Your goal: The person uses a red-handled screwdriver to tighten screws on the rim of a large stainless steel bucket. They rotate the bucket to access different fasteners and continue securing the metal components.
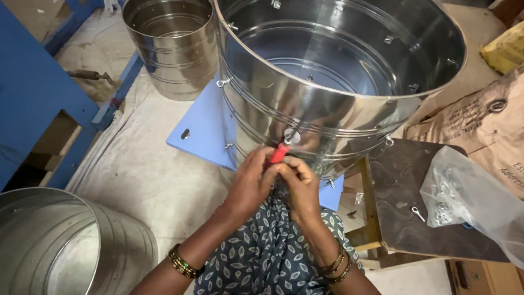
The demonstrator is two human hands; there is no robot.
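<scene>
A large shiny steel drum point(327, 65) stands open-topped on a light blue board point(202, 125) in front of me. Small eye bolts stick out of its wall. Both hands meet at the drum's near side, just below a round washer point(292, 136). My left hand point(252, 180) and my right hand point(299, 186) pinch together a small red-handled tool point(279, 153) whose tip points up at that washer. Beaded bangles sit on both wrists.
A smaller steel drum point(174, 43) stands at the back left, another point(65, 246) lies at the lower left. A dark wooden stool point(420, 202) at the right carries a clear bag of metal fasteners point(469, 196). Brown paper sacks point(480, 125) and a blue frame point(33, 93) flank the area.
</scene>
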